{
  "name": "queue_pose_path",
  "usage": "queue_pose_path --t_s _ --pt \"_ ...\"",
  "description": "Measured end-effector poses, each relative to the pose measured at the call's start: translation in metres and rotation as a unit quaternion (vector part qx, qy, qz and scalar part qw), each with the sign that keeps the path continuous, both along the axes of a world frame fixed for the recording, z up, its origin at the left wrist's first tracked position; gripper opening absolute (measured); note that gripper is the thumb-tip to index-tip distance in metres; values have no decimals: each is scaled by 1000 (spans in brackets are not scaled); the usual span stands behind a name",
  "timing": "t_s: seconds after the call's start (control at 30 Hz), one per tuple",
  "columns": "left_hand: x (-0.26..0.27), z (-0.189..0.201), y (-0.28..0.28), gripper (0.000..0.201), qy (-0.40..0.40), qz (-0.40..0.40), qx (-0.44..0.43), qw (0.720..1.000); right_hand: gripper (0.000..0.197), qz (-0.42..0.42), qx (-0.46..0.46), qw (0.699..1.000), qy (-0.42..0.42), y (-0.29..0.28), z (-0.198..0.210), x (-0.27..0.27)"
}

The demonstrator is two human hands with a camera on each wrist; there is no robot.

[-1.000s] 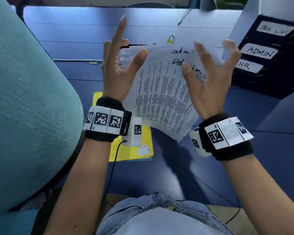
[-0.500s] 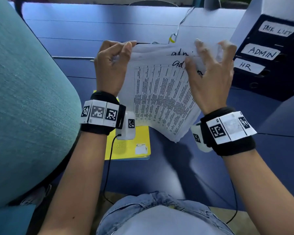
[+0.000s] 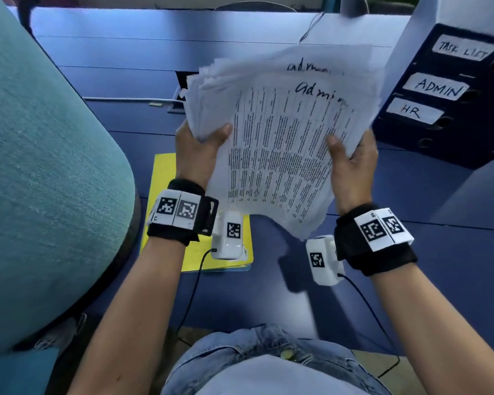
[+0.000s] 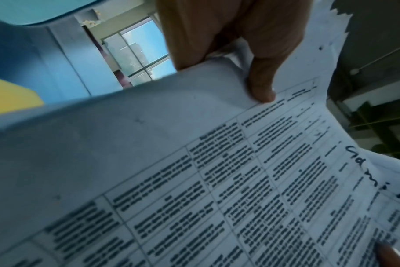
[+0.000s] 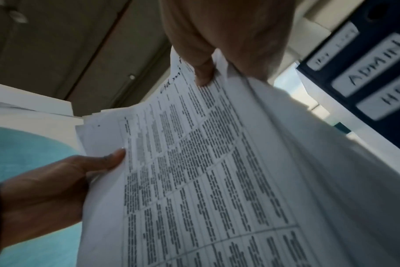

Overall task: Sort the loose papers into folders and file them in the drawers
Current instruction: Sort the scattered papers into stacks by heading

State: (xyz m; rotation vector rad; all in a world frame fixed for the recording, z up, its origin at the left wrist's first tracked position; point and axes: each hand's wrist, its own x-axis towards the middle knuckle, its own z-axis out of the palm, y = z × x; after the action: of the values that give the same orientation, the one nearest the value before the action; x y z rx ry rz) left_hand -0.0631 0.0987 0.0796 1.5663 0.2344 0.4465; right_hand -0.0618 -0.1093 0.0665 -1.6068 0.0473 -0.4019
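Both hands dropped to stack's lower edges | left hand (image 3: pixel 196 155) and right hand (image 3: pixel 351 163) pinch papers (image 3: pixel 283 138) | drawers (image 3: pixel 451 89) upper right, nearer right hand | folder (image 3: pixel 161 178) lower left

Soft daylight, blurred wrist views

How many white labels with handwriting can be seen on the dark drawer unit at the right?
3, stacked on the drawer unit front: the TASK LIST label at the top, the ADMIN label below it, and the HR label lowest. Drawers further down may be hidden.
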Motion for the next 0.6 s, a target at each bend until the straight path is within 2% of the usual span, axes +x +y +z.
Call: queue_pose_path --t_s 0.1,0.17,0.23,0.3,0.37,0.47,0.6 --pt "-1 19 3 28 -79 -31 -37 996 27 20 43 994 -97 -10 19 -3" --pt "-4 27 6 35 -113 -66 -51 990 29 44 65 989 -124 -15 29 -6" --pt "-7 25 10 44 -98 -105 -58 988 45 57 78 991 -93 -18 31 -8" --pt "-12 14 8 52 -50 -169 -50 983 67 49 78 995 -35 -17 21 -12" --pt "-14 0 -2 50 2 -192 -34 981 77 60 92 994 8 -16 13 -15" --pt "-7 -6 -14 41 14 -128 -27 991 58 35 74 996 24 -13 12 -17" --pt "-3 12 -22 30 -44 -101 -43 993 36 -5 73 996 -50 -18 25 -13"
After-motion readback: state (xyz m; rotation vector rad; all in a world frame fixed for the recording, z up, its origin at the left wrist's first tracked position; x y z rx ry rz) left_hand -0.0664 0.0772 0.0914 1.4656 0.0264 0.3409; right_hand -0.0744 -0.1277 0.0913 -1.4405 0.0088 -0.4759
